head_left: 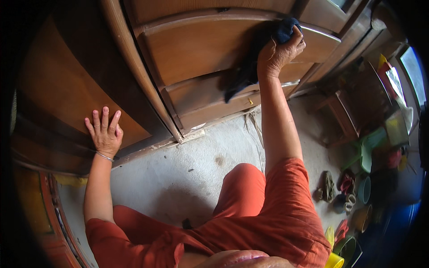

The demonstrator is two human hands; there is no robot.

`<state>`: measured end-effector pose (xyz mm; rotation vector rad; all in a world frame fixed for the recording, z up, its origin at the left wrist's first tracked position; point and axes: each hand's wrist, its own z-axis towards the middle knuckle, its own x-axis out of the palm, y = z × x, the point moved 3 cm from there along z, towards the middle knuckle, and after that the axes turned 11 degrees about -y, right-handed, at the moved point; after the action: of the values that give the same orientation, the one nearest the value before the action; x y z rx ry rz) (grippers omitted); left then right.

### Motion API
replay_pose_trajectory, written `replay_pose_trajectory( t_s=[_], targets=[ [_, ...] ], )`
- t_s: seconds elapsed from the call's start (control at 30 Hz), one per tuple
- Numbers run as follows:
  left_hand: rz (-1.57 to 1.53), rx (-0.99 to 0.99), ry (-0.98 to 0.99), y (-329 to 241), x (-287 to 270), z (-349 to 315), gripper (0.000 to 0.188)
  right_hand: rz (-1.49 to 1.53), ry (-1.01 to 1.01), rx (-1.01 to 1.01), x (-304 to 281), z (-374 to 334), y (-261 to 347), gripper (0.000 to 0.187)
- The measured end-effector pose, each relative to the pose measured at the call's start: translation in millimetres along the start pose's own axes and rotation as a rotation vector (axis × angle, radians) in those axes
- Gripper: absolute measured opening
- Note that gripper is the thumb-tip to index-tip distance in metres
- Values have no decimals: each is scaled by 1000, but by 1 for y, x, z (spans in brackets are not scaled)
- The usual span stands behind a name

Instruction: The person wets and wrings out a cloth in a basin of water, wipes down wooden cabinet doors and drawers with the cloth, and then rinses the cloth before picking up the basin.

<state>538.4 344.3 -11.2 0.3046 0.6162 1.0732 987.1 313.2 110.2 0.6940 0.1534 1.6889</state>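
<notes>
My right hand [282, 51] is closed around a dark blue cloth [288, 27] and holds it against the upper right of a brown wooden cabinet panel [201, 47]. A loose dark end of the cloth hangs down past my wrist, over the lower drawer fronts. On the left, my left hand [106, 133] lies flat with fingers spread on another wooden panel [67, 85], holding nothing. A thin bracelet [105, 156] circles that wrist. Between the two panels runs a rounded wooden post [138, 67].
Grey concrete floor [178, 169] lies below the cabinet. To the right stand a wooden stool [342, 116], a green plastic chair [365, 154], several shoes [328, 187] and some tubs [364, 190]. At the lower left is a reddish wooden piece of furniture [49, 205].
</notes>
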Motion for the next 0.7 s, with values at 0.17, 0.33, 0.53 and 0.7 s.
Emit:
replay_pose_trajectory(
  t_s=[0.17, 0.33, 0.53, 0.7],
  targets=[
    [-407, -143, -152, -64, -10, 105, 58, 59, 64, -27, 7, -26, 33, 48],
    [-334, -291, -309, -84, 20, 229, 59, 245, 485, -502, 10, -40, 64, 36],
    [-96, -303, -207, -96, 39, 222, 55, 88, 251, -325, 15, 38, 20, 45],
    [-97, -307, -203, -99, 41, 222, 55, 382, 31, -104, 52, 74, 61, 41]
  ],
)
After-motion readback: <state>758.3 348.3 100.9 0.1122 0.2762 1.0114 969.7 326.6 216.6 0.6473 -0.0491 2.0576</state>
